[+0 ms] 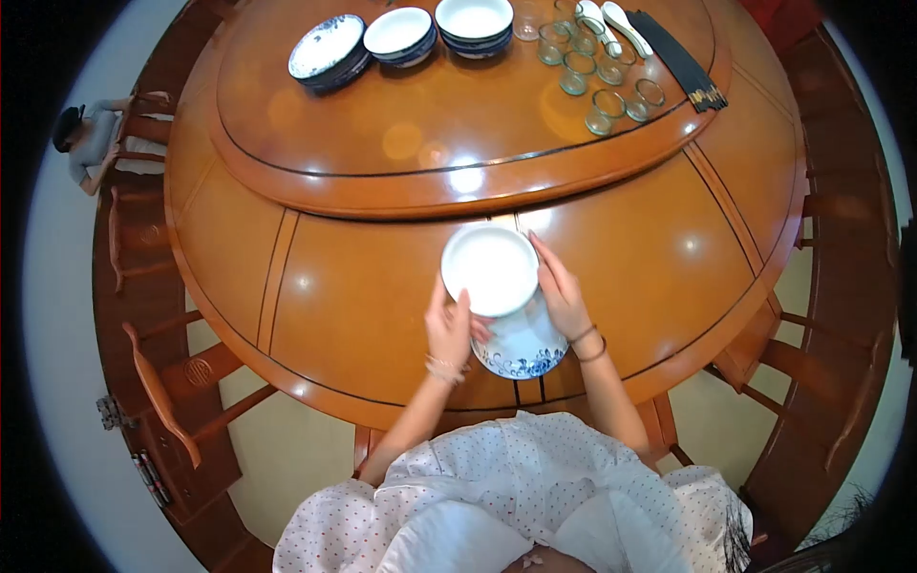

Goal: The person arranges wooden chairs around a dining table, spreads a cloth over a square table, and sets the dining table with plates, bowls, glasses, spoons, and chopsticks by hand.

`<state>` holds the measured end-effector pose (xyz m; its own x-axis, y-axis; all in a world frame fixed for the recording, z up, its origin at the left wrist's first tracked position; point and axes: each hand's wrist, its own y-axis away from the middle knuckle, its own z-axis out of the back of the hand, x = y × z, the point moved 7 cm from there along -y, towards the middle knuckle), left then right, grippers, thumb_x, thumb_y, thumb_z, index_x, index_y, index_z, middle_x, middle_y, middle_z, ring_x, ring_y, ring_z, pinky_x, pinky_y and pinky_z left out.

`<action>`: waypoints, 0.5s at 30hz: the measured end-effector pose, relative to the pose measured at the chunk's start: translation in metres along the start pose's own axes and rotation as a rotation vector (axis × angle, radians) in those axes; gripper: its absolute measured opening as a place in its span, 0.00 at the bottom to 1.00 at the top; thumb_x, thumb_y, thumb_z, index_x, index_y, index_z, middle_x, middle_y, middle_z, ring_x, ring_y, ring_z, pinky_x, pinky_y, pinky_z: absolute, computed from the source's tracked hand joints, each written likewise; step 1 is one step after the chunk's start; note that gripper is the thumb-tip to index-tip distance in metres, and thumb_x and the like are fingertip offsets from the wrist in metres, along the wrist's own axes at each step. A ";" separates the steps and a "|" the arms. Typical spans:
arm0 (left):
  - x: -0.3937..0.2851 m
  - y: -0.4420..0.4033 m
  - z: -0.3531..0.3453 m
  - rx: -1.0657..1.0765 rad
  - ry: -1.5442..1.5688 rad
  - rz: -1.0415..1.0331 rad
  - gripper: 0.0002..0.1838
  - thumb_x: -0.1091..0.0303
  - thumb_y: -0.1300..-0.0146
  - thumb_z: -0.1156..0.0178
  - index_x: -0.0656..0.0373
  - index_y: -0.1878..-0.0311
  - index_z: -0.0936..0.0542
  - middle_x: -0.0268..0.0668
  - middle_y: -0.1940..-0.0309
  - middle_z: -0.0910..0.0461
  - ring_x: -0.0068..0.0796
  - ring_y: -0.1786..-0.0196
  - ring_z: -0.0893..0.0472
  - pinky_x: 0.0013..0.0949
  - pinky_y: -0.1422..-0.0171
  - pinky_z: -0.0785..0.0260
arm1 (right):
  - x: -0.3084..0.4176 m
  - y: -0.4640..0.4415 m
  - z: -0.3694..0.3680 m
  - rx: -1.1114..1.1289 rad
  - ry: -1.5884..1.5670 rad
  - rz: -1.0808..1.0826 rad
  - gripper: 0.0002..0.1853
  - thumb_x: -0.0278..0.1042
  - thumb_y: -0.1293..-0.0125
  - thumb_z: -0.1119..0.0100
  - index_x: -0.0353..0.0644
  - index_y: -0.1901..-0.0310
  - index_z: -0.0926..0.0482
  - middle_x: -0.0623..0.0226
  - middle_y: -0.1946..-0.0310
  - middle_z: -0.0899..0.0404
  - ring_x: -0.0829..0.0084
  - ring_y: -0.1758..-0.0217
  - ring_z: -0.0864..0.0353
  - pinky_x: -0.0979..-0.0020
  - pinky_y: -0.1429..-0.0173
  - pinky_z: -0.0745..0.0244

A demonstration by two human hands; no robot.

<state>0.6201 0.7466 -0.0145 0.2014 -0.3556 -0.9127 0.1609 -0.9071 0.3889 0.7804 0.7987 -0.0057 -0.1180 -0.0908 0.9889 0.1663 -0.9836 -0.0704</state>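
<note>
Between my two hands is a white bowl (490, 269), its open side facing up. My left hand (451, 325) grips the bowl's near left side, thumb by the rim and fingers curled under it. On the right side, my right hand (562, 286) presses its fingers along the bowl's edge. Partly covered by the bowl is a white plate (523, 351) with a blue floral border, close to the table's front edge. Whether the bowl touches the plate, I cannot tell.
On the raised turntable (382, 143) stand stacked floral plates (327, 48), two stacks of bowls (399, 33), several glasses (579, 74), white spoons (626, 29) and dark chopsticks (678, 62). Wooden chairs (181, 382) surround the round table (363, 306). Another person (100, 143) is at the far left.
</note>
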 end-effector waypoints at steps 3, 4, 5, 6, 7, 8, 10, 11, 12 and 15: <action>0.039 0.041 -0.009 0.019 -0.006 0.093 0.28 0.69 0.38 0.57 0.60 0.37 0.55 0.43 0.85 0.26 0.26 0.87 0.26 0.22 0.87 0.36 | 0.000 0.058 0.016 0.031 0.178 -0.160 0.18 0.30 0.38 0.59 0.37 0.46 0.38 0.54 0.64 0.25 0.68 0.62 0.24 0.72 0.57 0.32; 0.049 0.049 -0.011 0.032 -0.001 0.124 0.28 0.69 0.38 0.57 0.60 0.37 0.55 0.43 0.85 0.26 0.26 0.86 0.26 0.22 0.87 0.36 | 0.002 0.070 0.021 0.031 0.179 -0.161 0.18 0.30 0.38 0.59 0.37 0.46 0.38 0.54 0.64 0.25 0.68 0.62 0.24 0.72 0.57 0.32; 0.056 0.055 -0.013 0.060 -0.069 0.149 0.28 0.69 0.38 0.57 0.59 0.37 0.54 0.42 0.85 0.26 0.26 0.86 0.26 0.22 0.87 0.35 | -0.006 0.083 0.025 0.060 0.213 -0.280 0.18 0.30 0.38 0.58 0.37 0.47 0.37 0.55 0.70 0.25 0.69 0.67 0.24 0.72 0.62 0.31; 0.062 0.060 -0.014 0.062 -0.069 0.147 0.28 0.69 0.38 0.57 0.59 0.37 0.54 0.42 0.85 0.26 0.26 0.86 0.26 0.22 0.87 0.35 | -0.014 0.095 0.027 0.086 0.247 -0.396 0.17 0.31 0.38 0.58 0.36 0.48 0.37 0.57 0.75 0.25 0.70 0.73 0.24 0.72 0.67 0.30; 0.069 0.064 -0.014 0.068 -0.101 0.171 0.27 0.69 0.38 0.57 0.59 0.37 0.54 0.42 0.85 0.26 0.25 0.86 0.26 0.22 0.87 0.35 | -0.016 0.101 0.029 0.047 0.232 -0.373 0.17 0.31 0.39 0.55 0.36 0.49 0.36 0.59 0.81 0.27 0.69 0.78 0.25 0.71 0.71 0.31; 0.075 0.067 -0.014 0.075 -0.134 0.192 0.27 0.69 0.38 0.57 0.59 0.37 0.54 0.42 0.85 0.26 0.25 0.86 0.26 0.22 0.87 0.35 | -0.020 0.107 0.029 0.042 0.233 -0.370 0.17 0.31 0.39 0.55 0.36 0.49 0.36 0.59 0.81 0.27 0.69 0.78 0.25 0.71 0.71 0.31; 0.077 0.070 -0.015 0.092 -0.154 0.166 0.27 0.69 0.38 0.57 0.60 0.37 0.54 0.41 0.85 0.26 0.24 0.87 0.26 0.22 0.87 0.35 | -0.023 0.114 0.028 0.041 0.358 -0.321 0.17 0.30 0.40 0.53 0.36 0.49 0.36 0.58 0.80 0.27 0.68 0.78 0.25 0.71 0.71 0.31; 0.079 0.070 -0.014 0.093 -0.155 0.154 0.28 0.69 0.38 0.57 0.61 0.37 0.56 0.43 0.85 0.26 0.25 0.87 0.26 0.22 0.87 0.35 | -0.025 0.116 0.027 0.036 0.357 -0.320 0.17 0.30 0.40 0.53 0.36 0.49 0.36 0.58 0.80 0.27 0.68 0.78 0.25 0.71 0.71 0.31; 0.081 0.070 -0.013 0.092 -0.158 0.143 0.29 0.69 0.38 0.57 0.63 0.37 0.57 0.44 0.84 0.25 0.26 0.87 0.26 0.23 0.87 0.35 | -0.026 0.116 0.027 0.024 0.366 -0.305 0.18 0.30 0.41 0.52 0.37 0.49 0.36 0.58 0.80 0.27 0.67 0.78 0.26 0.71 0.71 0.31; 0.086 0.068 -0.011 0.087 -0.131 0.131 0.28 0.68 0.38 0.56 0.59 0.37 0.54 0.41 0.86 0.26 0.24 0.88 0.27 0.22 0.88 0.36 | -0.023 0.115 0.026 0.005 0.374 -0.289 0.18 0.30 0.42 0.51 0.37 0.50 0.36 0.58 0.81 0.28 0.66 0.79 0.26 0.70 0.72 0.31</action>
<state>0.6592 0.6568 -0.0651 0.0871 -0.4930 -0.8657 0.0568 -0.8651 0.4984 0.8282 0.6919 -0.0336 -0.5049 0.1354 0.8525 0.0792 -0.9762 0.2020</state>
